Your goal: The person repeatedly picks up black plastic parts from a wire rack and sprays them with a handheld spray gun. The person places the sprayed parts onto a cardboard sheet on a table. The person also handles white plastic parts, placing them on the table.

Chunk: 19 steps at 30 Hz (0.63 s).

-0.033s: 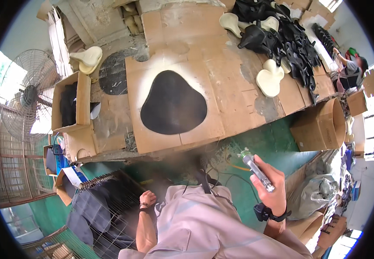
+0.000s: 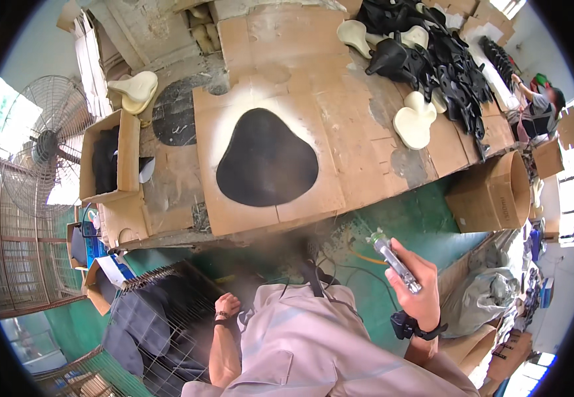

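Observation:
Near the lower right, my right hand [image 2: 420, 283] is wrapped round a spray gun [image 2: 395, 264] with a silvery body and a green front end. The gun's front end points up and left, toward the table, with a faint pale streak ahead of it. My left hand [image 2: 228, 304] hangs low beside my lap, its fingers curled in, and no object shows in it. On the table lies a flat black rounded-triangle piece [image 2: 267, 159], ringed by whitish overspray on a cardboard sheet [image 2: 330, 192]. Neither hand touches that piece.
Cream saddle-shaped pieces [image 2: 414, 126] and a heap of black saddle shapes [image 2: 455, 79] lie at the table's right. A carton [image 2: 132, 155] stands at its left edge, near a large fan [image 2: 45, 142]. Dark sheets fill a wire rack [image 2: 174, 317]. Hoses [image 2: 366, 267] cross the floor.

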{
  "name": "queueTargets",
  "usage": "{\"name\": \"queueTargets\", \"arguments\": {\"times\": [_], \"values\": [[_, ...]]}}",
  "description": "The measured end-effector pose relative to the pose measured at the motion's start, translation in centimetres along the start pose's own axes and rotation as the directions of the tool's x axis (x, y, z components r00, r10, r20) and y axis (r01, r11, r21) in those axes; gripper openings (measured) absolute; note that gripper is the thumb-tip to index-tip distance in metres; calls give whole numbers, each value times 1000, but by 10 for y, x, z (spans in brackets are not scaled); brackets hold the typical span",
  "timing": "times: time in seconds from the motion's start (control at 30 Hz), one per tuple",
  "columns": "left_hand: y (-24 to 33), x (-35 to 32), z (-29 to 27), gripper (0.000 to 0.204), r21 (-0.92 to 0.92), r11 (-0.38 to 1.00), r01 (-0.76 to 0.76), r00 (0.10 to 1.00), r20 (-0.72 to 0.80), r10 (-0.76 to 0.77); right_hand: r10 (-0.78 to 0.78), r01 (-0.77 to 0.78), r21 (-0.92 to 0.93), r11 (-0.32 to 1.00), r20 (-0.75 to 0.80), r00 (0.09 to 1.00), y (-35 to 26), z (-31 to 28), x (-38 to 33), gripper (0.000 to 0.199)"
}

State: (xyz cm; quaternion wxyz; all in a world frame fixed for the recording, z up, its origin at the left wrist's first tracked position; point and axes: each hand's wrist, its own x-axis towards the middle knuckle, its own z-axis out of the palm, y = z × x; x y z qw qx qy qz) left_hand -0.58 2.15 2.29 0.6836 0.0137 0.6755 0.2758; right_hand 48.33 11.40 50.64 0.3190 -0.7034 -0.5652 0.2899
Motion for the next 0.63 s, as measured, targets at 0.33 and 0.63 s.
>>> {"name": "queueTargets", "arguments": {"times": [0.33,0.63], "values": [[0,10,-9,13,-124,992,-30,988,146,48,-158,143,152,978,94,983,-22,48,19,51],[-1,38,-33,32,-135,988,81,984,170,-58,-92,95,50,994,-51,994,-6,40,22,55]]}}
